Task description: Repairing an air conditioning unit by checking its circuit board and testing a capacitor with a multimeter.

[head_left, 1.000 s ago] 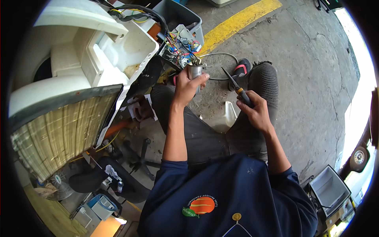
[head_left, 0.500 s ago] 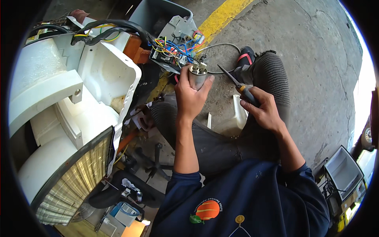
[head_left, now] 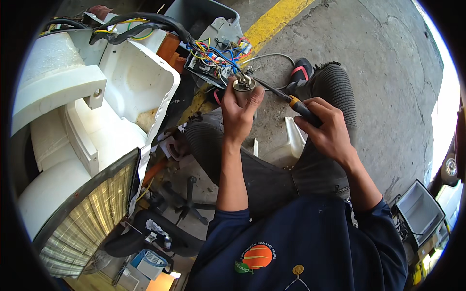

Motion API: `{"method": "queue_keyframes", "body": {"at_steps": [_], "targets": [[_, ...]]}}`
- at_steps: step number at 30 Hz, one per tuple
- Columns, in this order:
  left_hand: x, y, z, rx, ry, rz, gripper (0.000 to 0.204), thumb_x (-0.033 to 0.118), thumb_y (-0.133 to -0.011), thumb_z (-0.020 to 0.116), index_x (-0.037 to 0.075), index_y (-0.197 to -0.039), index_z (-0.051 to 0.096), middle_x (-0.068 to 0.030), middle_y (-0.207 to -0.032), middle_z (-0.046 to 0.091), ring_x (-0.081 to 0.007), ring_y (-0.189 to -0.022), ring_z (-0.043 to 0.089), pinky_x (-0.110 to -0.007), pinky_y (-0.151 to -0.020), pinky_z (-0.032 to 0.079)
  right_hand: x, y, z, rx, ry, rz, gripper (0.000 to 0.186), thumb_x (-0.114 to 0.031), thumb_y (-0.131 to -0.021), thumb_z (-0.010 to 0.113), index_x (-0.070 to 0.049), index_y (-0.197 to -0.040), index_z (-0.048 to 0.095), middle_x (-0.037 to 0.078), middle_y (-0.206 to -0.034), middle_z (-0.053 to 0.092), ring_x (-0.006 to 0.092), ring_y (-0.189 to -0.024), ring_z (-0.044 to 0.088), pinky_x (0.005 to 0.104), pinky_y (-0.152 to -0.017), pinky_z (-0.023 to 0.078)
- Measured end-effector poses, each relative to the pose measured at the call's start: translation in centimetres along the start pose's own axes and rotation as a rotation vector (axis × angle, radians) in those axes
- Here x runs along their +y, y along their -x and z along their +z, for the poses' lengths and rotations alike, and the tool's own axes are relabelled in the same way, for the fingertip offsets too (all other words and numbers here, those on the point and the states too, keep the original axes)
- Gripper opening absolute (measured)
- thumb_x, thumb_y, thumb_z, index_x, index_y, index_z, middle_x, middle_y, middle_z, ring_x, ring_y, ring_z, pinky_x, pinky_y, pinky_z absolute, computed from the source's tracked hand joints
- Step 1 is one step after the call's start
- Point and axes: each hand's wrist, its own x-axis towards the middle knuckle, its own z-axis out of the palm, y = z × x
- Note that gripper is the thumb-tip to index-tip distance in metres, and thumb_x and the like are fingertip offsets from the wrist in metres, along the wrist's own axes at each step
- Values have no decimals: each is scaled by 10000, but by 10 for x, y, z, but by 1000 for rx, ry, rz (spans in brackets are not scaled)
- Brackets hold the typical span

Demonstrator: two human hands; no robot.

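Note:
My left hand [head_left: 239,114] is closed around a silver cylindrical capacitor [head_left: 243,93], its terminal end up, with wires running to the terminals. In my right hand [head_left: 327,127] are long-nose pliers [head_left: 302,110] with dark and yellow handles. Their slim jaws point left and reach the capacitor's terminals; whether they grip a terminal I cannot make out. Just beyond the capacitor sits an opened electrical control box [head_left: 213,65], full of red, blue, yellow and black wires.
At the left stands a large white air-conditioner housing [head_left: 141,82] with a finned coil [head_left: 90,218]. A grey bin [head_left: 233,17] is behind the control box. A white plastic piece [head_left: 291,145] lies between my legs. A black wheeled chair base [head_left: 189,201] is at the lower left.
The pliers have swung left and down, so their tip has come from open air to the capacitor's terminals. My left hand keeps the capacitor, shifted slightly.

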Motion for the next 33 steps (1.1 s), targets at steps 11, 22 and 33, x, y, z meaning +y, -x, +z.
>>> {"method": "queue_keyframes", "body": {"at_steps": [11,22,33], "targets": [[-3,-2,4,215,-539,215,686,601,-858,860,1,-1083,614,-175,-885,719,-396,-817,726,-440,-745,559,-9,0,2,-17,89,29,298,-177,-903,825,72,-1004,698,184,-924,633,393,-792,648,464,-707,492],[11,4,2,309,-828,214,671,646,-793,878,44,-1011,676,-126,-755,732,-371,-717,749,-439,-633,554,-9,5,11,-51,102,55,312,-179,-907,820,81,-950,653,183,-835,561,360,-712,567,461,-671,443],[12,2,4,357,-847,196,736,746,-763,835,48,-921,669,-137,-698,721,-397,-691,752,-460,-570,546,-6,7,20,1,86,80,337,-218,-917,826,63,-906,641,176,-764,514,310,-657,498,440,-631,405]]}}
